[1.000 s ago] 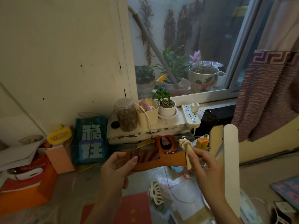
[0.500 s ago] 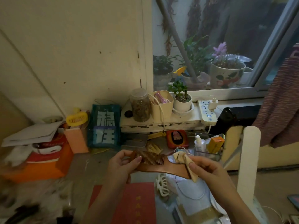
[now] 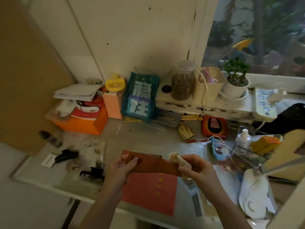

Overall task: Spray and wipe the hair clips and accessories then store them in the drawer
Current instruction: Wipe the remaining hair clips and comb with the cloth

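Holding a flat reddish-brown wooden comb [image 3: 149, 164] level above the worktop [image 3: 145, 139], both hands have a narrow grip: the left hand [image 3: 121, 168] curls round the comb's toothed end, thumb and fingertips pinching it, teeth pointing away from the person; the right hand [image 3: 197, 167] pinches a crumpled beige cloth [image 3: 177, 160] that wraps the comb's handle end. Under the comb lies a red paper sheet [image 3: 148, 192]. Left of the hands, black claw hair clips [image 3: 66, 156] lie on the worktop just beside a small white card [image 3: 48, 160], among blurred clutter. Right of the hands sits a white rounded object [image 3: 253, 195], and further right a clear plastic tray [image 3: 257, 146] holding a white spray bottle [image 3: 243, 141] and a small orange box [image 3: 265, 143]. Beyond, an orange-red case [image 3: 214, 127] lies flat, and a teal printed bag [image 3: 140, 98], a yellow round fan [image 3: 114, 84] and an orange carton [image 3: 84, 123] stand near the wall. Furthest, a raised white shelf [image 3: 198, 104] carries a glass jar [image 3: 182, 80], a cream tub [image 3: 209, 82], a potted green plant [image 3: 236, 78] and a power strip [image 3: 264, 103]
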`<state>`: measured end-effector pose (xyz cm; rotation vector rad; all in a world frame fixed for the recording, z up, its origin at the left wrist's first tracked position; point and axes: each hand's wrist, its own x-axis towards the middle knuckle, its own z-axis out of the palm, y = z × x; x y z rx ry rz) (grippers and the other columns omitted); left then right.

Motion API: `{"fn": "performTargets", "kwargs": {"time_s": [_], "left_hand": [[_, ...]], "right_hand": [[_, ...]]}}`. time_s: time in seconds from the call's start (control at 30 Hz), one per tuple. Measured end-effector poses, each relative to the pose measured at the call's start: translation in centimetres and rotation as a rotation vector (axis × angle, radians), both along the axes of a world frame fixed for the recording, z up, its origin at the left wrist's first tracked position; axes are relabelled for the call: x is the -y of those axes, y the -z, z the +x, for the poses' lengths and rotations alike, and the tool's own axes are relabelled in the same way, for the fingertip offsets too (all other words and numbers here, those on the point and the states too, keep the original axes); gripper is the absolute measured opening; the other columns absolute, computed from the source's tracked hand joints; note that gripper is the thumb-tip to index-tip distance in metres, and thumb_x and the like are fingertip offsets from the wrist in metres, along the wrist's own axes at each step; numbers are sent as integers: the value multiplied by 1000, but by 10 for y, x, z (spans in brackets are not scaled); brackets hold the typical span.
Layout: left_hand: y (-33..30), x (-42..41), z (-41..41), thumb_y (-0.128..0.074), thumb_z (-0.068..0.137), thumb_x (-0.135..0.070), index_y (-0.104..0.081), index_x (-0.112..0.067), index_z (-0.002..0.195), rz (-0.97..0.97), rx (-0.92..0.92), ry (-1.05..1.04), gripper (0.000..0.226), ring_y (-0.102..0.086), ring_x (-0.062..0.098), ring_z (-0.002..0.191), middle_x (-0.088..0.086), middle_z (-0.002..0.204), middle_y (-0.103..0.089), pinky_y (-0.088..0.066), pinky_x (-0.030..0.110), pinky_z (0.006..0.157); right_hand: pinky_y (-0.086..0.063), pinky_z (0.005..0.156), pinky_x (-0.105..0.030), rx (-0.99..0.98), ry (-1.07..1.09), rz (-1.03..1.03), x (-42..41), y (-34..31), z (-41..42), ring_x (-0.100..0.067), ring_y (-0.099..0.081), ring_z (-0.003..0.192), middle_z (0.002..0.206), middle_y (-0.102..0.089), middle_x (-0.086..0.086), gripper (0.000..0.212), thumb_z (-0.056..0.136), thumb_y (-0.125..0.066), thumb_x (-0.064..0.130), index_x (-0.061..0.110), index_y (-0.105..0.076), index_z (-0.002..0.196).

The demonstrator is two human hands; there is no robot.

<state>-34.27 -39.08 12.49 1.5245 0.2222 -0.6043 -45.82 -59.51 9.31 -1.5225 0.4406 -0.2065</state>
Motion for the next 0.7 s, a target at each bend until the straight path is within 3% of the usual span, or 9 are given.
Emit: {"fn": "performTargets", "kwargs": {"time_s": [0.13, 0.23, 0.3, 0.5, 0.6, 0.7], "left_hand": [[19, -28, 3, -68, 83, -10, -61, -2, 102, 13, -62, -101, 22, -43, 11, 37, 3, 62, -64, -33, 18, 34], [27, -42, 7, -66, 83, -5, -60, -1, 104, -38, -103, -158, 23, -64, 16, 52, 10, 78, -69, -48, 23, 40], [32, -51, 14, -66, 82, -5, -61, -3, 104, -52, -127, -174, 23, -68, 18, 60, 10, 81, -71, -51, 25, 44], [56, -83, 70, -61, 86, -2, -61, -1, 106, 26, -121, -71, 20, -57, 9, 43, 6, 69, -63, -43, 19, 37], [72, -102, 118, -65, 85, -4, -65, -12, 100, 130, -82, 37, 17, -65, 17, 71, 6, 85, -67, -53, 28, 58], [84, -116, 172, -67, 82, -5, -65, -20, 91, 184, -32, 201, 18, -66, 26, 86, 8, 95, -67, -54, 44, 77]], "right_hand": [[-57, 65, -31, -50, -72, -38, -21, 15, 13, -19, -67, 76, 84, -69, -3, 18, 77, -71, 1, 8, -67, 93], [-53, 62, -23, -84, -91, -89, -38, 28, 20, -12, -67, 75, 83, -70, -1, 19, 78, -71, 2, 11, -67, 94], [-51, 60, -22, -109, -85, -108, -50, 37, 27, -12, -67, 73, 81, -71, -3, 17, 78, -71, 2, 11, -67, 92], [-47, 55, -15, -204, -9, -185, -96, 64, 67, 0, -65, 63, 74, -71, 12, 18, 79, -70, 3, 19, -68, 86], [-44, 54, -12, -255, 81, -182, -124, 76, 98, 0, -63, 60, 68, -70, 8, 20, 78, -69, 2, 21, -66, 77], [-44, 54, -13, -287, 189, -155, -154, 87, 128, -2, -62, 58, 64, -69, 1, 13, 79, -67, 1, 13, -69, 79]]}}
